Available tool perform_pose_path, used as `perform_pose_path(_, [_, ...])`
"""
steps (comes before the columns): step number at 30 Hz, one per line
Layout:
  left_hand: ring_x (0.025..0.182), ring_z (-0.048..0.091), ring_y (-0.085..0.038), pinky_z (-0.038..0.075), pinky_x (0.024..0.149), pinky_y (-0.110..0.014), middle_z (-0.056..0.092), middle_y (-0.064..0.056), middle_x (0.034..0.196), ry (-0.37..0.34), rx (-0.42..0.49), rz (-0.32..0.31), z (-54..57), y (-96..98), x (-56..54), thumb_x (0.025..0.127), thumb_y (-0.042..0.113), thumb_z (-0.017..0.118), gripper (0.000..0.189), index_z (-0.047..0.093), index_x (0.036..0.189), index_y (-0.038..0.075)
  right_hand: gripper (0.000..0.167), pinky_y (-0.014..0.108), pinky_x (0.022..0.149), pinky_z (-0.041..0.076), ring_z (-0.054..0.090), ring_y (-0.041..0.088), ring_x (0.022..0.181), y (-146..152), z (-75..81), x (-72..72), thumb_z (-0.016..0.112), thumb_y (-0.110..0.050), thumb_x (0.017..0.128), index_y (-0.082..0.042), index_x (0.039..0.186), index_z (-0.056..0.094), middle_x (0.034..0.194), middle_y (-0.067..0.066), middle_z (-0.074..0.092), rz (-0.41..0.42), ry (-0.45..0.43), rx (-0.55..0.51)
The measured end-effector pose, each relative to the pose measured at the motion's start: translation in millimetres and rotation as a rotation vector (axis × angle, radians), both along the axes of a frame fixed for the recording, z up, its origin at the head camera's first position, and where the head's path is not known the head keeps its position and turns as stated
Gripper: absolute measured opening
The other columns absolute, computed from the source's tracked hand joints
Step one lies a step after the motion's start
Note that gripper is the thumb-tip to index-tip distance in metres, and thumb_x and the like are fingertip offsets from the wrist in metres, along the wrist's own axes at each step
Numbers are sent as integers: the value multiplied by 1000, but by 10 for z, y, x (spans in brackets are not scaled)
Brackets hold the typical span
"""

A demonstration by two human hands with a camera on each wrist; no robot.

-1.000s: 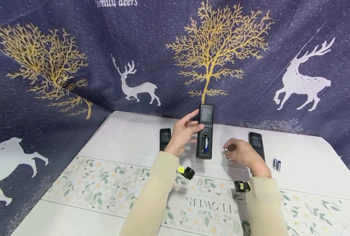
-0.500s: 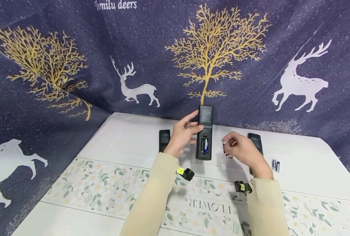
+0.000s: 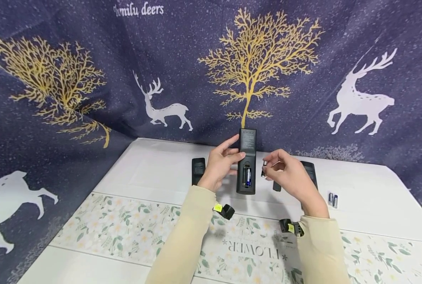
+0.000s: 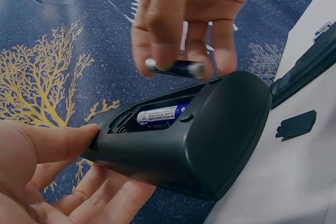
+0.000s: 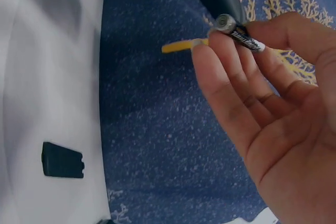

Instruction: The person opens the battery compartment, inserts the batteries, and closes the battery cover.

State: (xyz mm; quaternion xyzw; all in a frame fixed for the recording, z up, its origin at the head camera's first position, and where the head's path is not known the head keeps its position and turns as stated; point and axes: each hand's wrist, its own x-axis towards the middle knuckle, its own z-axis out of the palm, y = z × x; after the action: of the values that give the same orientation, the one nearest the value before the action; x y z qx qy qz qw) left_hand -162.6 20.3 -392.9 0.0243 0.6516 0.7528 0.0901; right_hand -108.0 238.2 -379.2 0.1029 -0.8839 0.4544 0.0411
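Observation:
My left hand (image 3: 220, 163) grips a black remote control (image 3: 247, 148), back side facing me and raised off the table. Its battery compartment lies uncovered, and one blue-and-white battery (image 4: 157, 116) sits inside beside a vacant slot with a spring. Between the thumb and fingers of my right hand (image 3: 290, 175) a second, dark battery (image 5: 239, 32) is pinched, just right of the remote. In the left wrist view this dark battery (image 4: 176, 68) hovers above the compartment, apart from it. A small black battery cover (image 4: 296, 124) rests on the table below.
Another black remote (image 3: 198, 170) lies behind my left wrist, and one more (image 3: 309, 173) lies partly hidden behind my right hand. Two batteries (image 3: 333, 199) lie on the table at the right. A dark blue cloth (image 3: 285, 39) with deer and trees hangs behind the table.
My right hand has lifted the pinched battery up and left, closer to the remote. The battery cover on the table has come into view. My left hand holds the remote nearly still.

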Motion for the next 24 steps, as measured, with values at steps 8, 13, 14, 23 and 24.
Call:
perform_pose_path(8, [99, 74, -23, 63, 68, -38, 70, -4, 124, 4, 6, 4, 10, 3, 7, 97, 8, 79, 59, 66, 145, 40, 25, 35, 73, 61, 73, 24, 84, -101, 52, 25, 71, -11, 103, -3, 126, 64, 106, 13, 69, 24, -8, -73])
perform_pose_path(13, [100, 74, -23, 63, 69, -38, 70, -6, 124, -1, 10, -5, 0, 1, 5, 97, 7, 79, 60, 66, 146, 39, 24, 35, 74, 63, 72, 27, 87, -165, 39, 19, 70, -6, 103, 0, 126, 63, 110, 15, 68, 59, -1, -97])
perform_pose_path(14, [100, 74, -23, 63, 69, -38, 70, -6, 125, -3, 9, -7, 0, 0, 8, 98, 7, 79, 60, 66, 146, 40, 23, 35, 74, 63, 72, 27, 88, -178, 36, 16, 69, -6, 103, 0, 125, 64, 110, 15, 68, 67, 6, -95])
perform_pose_path(23, [101, 74, -23, 63, 70, -39, 69, -6, 126, 11, 7, -15, 18, -10, 4, 98, 9, 79, 59, 66, 146, 40, 17, 37, 71, 62, 70, 23, 84, -279, 5, -7, 72, -4, 102, -4, 118, 66, 103, 9, 70, 109, 85, -46])
perform_pose_path(24, [101, 74, -23, 63, 69, -39, 69, -6, 126, 10, 7, -15, 18, -10, 6, 98, 10, 79, 59, 66, 146, 41, 17, 36, 71, 61, 70, 23, 84, -285, 3, -3, 72, -4, 102, -4, 118, 67, 104, 9, 69, 112, 86, -43])
